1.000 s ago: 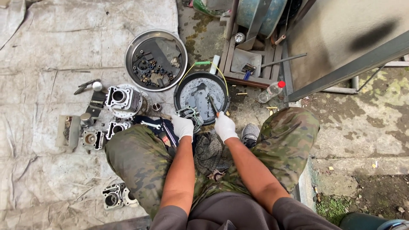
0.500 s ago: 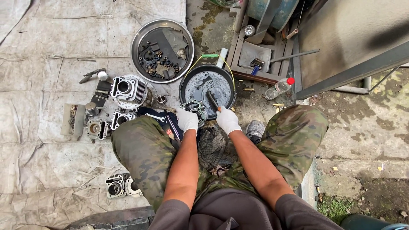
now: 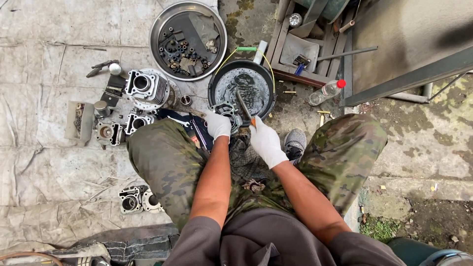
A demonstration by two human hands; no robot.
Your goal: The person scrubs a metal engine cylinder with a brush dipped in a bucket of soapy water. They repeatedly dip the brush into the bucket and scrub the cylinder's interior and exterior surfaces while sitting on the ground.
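Both gloved hands sit crowded at the near rim of the dark pan (image 3: 241, 88): the left hand (image 3: 218, 124) on a metal engine part (image 3: 225, 109), the right hand (image 3: 266, 140) gripping a brush (image 3: 243, 103) that slants over the pan. The knees hem them in on either side. To the left, the finned cylinder (image 3: 147, 88) and smaller parts (image 3: 111, 132) block the tarp (image 3: 44, 162). Ahead, the round tray (image 3: 160, 29) and wooden crate (image 3: 281, 54) close the way. Open tarp lies far left; bare concrete (image 3: 419, 148) opens right, past the plastic bottle (image 3: 326, 92).

Parts tray (image 3: 160, 22) behind-left of pan (image 3: 217, 81); cyl. (image 3: 143, 86) left.
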